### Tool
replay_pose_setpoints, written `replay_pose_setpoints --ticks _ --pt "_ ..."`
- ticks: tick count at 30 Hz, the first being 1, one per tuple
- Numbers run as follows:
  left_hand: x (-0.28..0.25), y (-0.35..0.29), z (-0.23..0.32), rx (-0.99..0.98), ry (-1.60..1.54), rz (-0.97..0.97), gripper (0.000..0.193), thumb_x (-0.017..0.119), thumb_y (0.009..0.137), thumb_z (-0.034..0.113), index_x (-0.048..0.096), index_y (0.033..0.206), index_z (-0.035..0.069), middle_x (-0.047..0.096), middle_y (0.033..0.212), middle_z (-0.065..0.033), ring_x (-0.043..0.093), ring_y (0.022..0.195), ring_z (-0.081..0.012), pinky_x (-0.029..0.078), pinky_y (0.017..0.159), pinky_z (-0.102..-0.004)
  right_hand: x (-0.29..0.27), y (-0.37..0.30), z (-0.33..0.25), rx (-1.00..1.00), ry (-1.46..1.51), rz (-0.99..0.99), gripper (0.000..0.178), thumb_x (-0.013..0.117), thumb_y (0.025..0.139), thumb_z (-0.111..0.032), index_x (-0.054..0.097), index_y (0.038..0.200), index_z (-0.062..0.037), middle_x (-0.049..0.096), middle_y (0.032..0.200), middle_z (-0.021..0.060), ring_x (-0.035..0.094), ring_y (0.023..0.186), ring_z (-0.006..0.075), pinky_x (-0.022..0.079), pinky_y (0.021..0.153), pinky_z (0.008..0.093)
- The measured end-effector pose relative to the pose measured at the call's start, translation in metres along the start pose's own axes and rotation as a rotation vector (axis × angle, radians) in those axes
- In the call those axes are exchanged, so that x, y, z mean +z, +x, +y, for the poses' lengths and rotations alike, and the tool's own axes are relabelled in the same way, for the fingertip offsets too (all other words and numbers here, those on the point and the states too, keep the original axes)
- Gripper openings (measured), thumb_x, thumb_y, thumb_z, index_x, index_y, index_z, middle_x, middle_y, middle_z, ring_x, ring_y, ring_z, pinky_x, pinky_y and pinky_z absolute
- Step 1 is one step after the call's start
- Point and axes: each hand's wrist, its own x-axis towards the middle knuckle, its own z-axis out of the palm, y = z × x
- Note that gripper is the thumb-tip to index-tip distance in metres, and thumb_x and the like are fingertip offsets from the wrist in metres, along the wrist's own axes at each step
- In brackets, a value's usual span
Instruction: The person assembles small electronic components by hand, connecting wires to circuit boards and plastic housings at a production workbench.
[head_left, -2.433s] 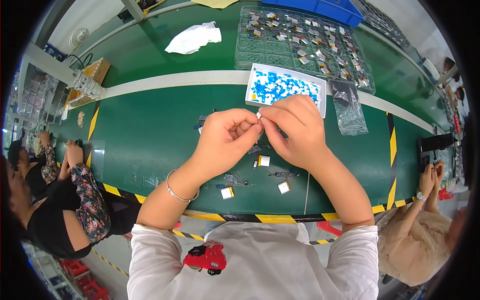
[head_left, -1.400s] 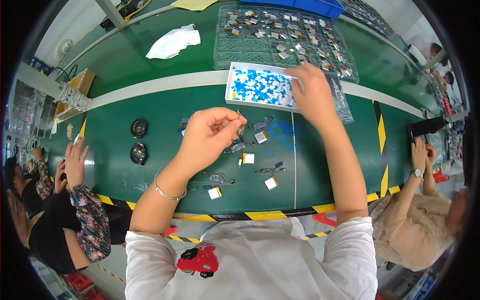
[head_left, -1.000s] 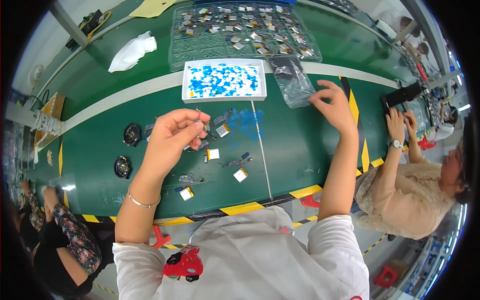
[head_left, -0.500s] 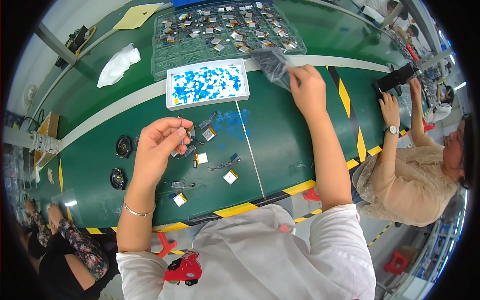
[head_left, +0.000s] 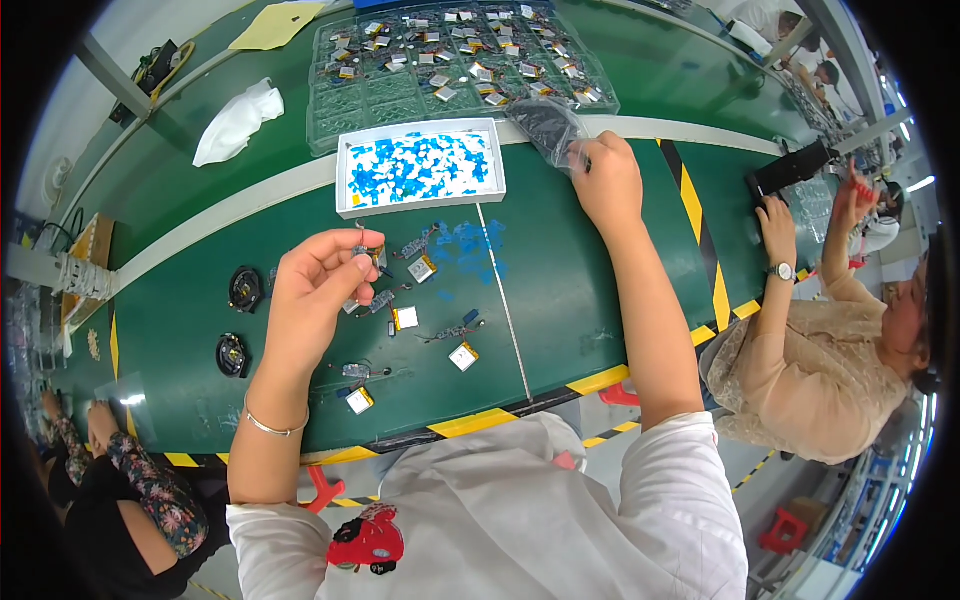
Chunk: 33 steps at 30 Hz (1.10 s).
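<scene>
left hand (head_left: 318,290) pinching small wired part (head_left: 366,250) | right hand (head_left: 603,180) gripping clear bag (head_left: 545,122) far right | risk: loose pinch may drop part among counter (head_left: 560,290) pieces

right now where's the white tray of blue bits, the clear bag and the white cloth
white tray (head_left: 345,180), head view, its left rim
clear bag (head_left: 545,122), head view, middle of the bag above the right hand
white cloth (head_left: 238,122), head view, middle of the crumpled cloth
</scene>
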Motion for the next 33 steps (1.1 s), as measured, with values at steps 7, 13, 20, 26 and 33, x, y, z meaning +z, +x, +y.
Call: replay_pose_setpoints --ticks 7,13,20,26,33 --pt "0.003 -0.001 0.0 -0.083 -0.185 -0.004 0.033 0.054 0.086 0.006 0.055 0.118 0.0 0.061 0.085 -0.0063 0.057 0.067 -0.009 0.048 0.063 -0.0229 -0.004 0.001 -0.001 -0.037 0.003 0.095 0.005 0.066 0.068 -0.009 0.065 0.069 -0.0044 0.055 0.073 0.009 0.056 0.075 0.0288 0.046 0.065 0.0398" --pt "0.006 0.0 -0.001 -0.055 -0.219 0.08 0.017 0.055 0.085 0.003 0.056 0.102 0.002 0.064 0.09 -0.0103 0.062 0.071 -0.0121 0.053 0.065 -0.0261 -0.015 -0.002 0.007 0.009 0.098 -0.015 0.008 0.068 0.068 -0.008 0.067 0.075 -0.0047 0.059 0.082 0.0092 0.056 0.084 0.0274 0.045 0.073 0.0363" --pt "0.004 -0.004 -0.002 0.012 -0.231 -0.009 0.011 0.058 0.084 0.003 0.058 0.095 0.002 0.066 0.093 -0.0119 0.064 0.074 -0.0149 0.054 0.065 -0.0262 -0.067 0.001 -0.037 0.246 0.759 -0.009 0.007 0.067 0.075 -0.004 0.066 0.079 0.0009 0.06 0.093 0.0066 0.056 0.086 0.0164 0.043 0.072 0.0256" --pt "0.019 -0.015 -0.001 0.014 -0.364 -0.179 0.015 0.059 0.084 0.001 0.062 0.098 -0.002 0.065 0.093 -0.0105 0.064 0.083 -0.0158 0.052 0.074 -0.0263 -0.072 -0.014 -0.145 -0.346 1.044 -0.264 0.012 0.069 0.068 0.0 0.067 0.079 -0.0039 0.058 0.09 0.0076 0.054 0.086 0.0196 0.043 0.076 0.0298" --pt "0.019 -0.022 0.0 0.081 -0.406 -0.191 0.013 0.06 0.086 0.003 0.062 0.095 -0.005 0.065 0.09 -0.0095 0.063 0.08 -0.0138 0.052 0.072 -0.0247 -0.064 -0.031 -0.159 -0.4 1.015 -0.155 0.015 0.068 0.067 -0.001 0.069 0.082 -0.0033 0.058 0.088 0.0082 0.053 0.087 0.0227 0.042 0.076 0.0337"
